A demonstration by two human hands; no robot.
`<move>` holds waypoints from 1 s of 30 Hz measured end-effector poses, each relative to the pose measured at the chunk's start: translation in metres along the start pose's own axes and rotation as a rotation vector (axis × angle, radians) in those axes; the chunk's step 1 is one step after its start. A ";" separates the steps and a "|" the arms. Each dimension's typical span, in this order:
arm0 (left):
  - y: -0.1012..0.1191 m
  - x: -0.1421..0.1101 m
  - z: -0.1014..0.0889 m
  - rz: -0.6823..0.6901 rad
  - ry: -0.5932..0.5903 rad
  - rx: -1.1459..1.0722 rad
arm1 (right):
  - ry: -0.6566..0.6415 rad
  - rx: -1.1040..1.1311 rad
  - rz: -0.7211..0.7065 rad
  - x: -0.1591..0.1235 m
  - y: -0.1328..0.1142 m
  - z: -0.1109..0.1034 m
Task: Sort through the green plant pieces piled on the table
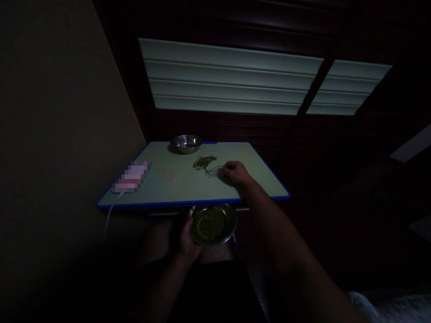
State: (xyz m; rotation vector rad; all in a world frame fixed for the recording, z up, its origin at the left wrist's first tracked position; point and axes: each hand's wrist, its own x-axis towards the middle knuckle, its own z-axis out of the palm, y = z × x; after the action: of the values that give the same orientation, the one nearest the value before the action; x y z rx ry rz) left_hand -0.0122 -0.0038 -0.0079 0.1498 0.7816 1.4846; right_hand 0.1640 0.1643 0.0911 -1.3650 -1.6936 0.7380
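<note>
My left hand [189,240] is closed on the rim of a steel bowl [230,231], held just below the table's front edge. Small green grains, perhaps mung beans [208,223], lie inside it. Over the tabletop, my right hand [235,172] pinches a thin, clear piece [215,171], which looks like plastic; its exact kind is hard to make out. Just beyond its left end spreads a loose pile of dark green grains [203,163]. Farther left lies a faint pale patch [171,178], too dim to identify.
The light-topped table [161,195] has a blue edge. A second steel bowl [187,144] stands at its back left. A blurred pink phone-like object [131,177] lies at the left, with a white cable [109,213] hanging over the edge. Dark slatted panels [229,76] rise behind.
</note>
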 end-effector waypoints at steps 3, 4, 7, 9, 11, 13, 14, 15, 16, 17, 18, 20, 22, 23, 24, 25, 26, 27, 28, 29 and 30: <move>0.000 0.000 0.001 -0.004 0.015 0.003 | -0.018 0.031 -0.006 -0.001 -0.001 0.000; 0.000 0.000 0.001 -0.007 0.019 0.003 | -0.022 0.041 -0.009 -0.001 -0.002 0.000; 0.000 0.001 0.001 -0.014 0.017 0.000 | -0.037 0.091 -0.007 0.000 -0.002 0.000; 0.000 0.001 0.000 -0.014 0.010 0.001 | -0.041 0.124 -0.005 0.000 -0.002 0.000; 0.000 0.001 0.000 -0.008 -0.001 0.005 | -0.044 0.143 -0.011 0.000 -0.002 0.000; -0.001 0.002 -0.001 0.003 0.000 0.008 | -0.053 0.155 -0.004 0.000 -0.002 0.000; -0.001 0.002 -0.001 0.006 0.004 0.008 | -0.058 0.164 0.004 0.000 -0.003 0.000; -0.001 0.002 -0.002 0.006 0.007 0.010 | -0.062 0.171 0.012 -0.001 -0.003 0.000; -0.001 0.003 -0.002 0.004 0.008 0.012 | -0.065 0.177 0.018 -0.002 -0.004 0.000; -0.001 0.003 -0.002 -0.001 0.012 0.015 | -0.066 0.181 0.020 -0.002 -0.005 0.000; -0.001 0.003 -0.002 -0.008 0.013 0.017 | -0.068 0.183 0.020 -0.002 -0.005 0.000; -0.001 0.002 -0.002 -0.012 0.008 0.016 | -0.072 0.182 0.023 -0.003 -0.006 -0.001; -0.001 0.002 -0.001 -0.005 0.005 0.009 | -0.071 0.183 0.033 -0.002 -0.006 -0.001; 0.000 0.001 -0.001 -0.002 0.000 0.005 | -0.069 0.186 0.039 -0.002 -0.005 -0.001; 0.000 0.001 -0.001 -0.002 -0.004 0.002 | -0.066 0.191 0.046 -0.002 -0.005 -0.001; 0.000 0.000 0.000 -0.001 -0.007 0.000 | -0.064 0.198 0.051 -0.002 -0.005 -0.001; 0.000 0.000 0.000 -0.001 -0.008 -0.001 | -0.062 0.204 0.054 -0.002 -0.006 -0.001; 0.000 0.000 0.000 0.001 -0.009 -0.001 | -0.064 0.208 0.056 -0.002 -0.006 -0.001; 0.000 0.000 -0.001 0.004 -0.005 -0.001 | -0.068 0.211 0.057 -0.003 -0.007 -0.001; -0.001 0.000 -0.001 0.006 0.001 -0.001 | -0.073 0.217 0.060 -0.004 -0.008 -0.001; -0.001 0.000 -0.001 0.004 0.005 0.000 | -0.079 0.224 0.065 -0.004 -0.009 -0.001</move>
State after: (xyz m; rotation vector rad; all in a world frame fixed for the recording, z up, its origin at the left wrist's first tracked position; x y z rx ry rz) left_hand -0.0122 -0.0039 -0.0092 0.1473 0.7859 1.4893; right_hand 0.1607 0.1579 0.0976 -1.2523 -1.5788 0.9987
